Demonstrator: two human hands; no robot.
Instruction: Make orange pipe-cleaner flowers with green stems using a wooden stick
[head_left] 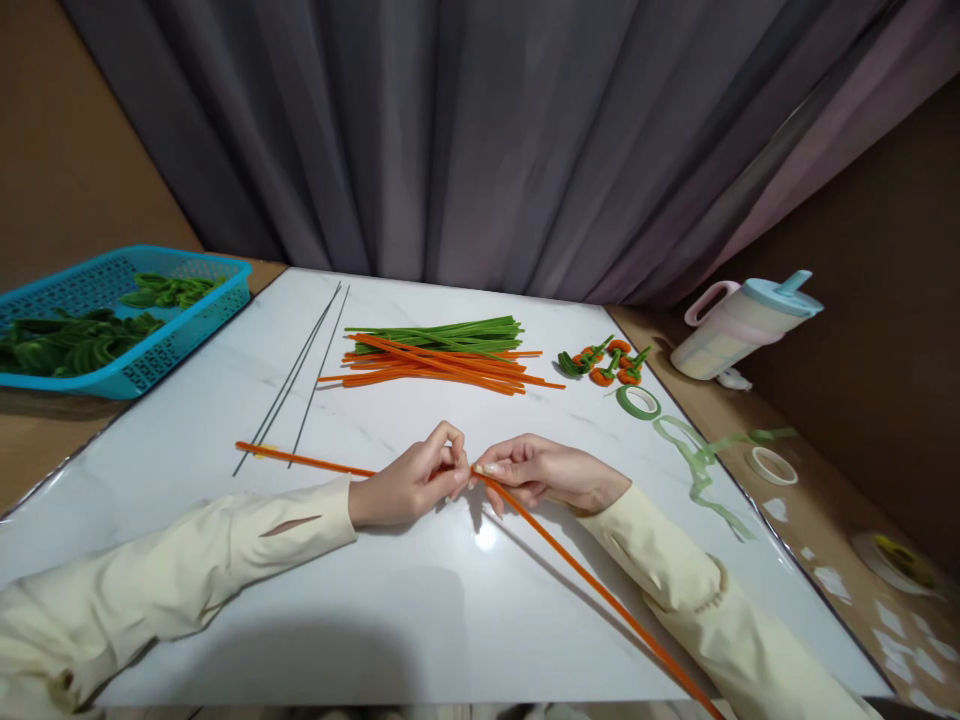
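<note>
Clamps an orange strand [600, 588] in left hand [409, 487] and right hand [555, 475], nearly fingertip to fingertip above the middle of the worktop [300, 620]. Looks fuzzy, slim and bright; reaches left across three dark wires [319, 378] and right toward the near edge; cannot tell whether one length or two. Can count, farther out: one orange pile [487, 375], one green pile [480, 331], one ornament cluster [602, 377], one green tape roll [624, 402], one white ring [776, 483], one cup [727, 330], one basket [112, 383] holding two green heaps [75, 345].

The white tabletop [540, 640] bears green sticks [442, 332], orange sticks [442, 368], thin wires [319, 377], small ornaments [604, 377], green tape [624, 403].
</note>
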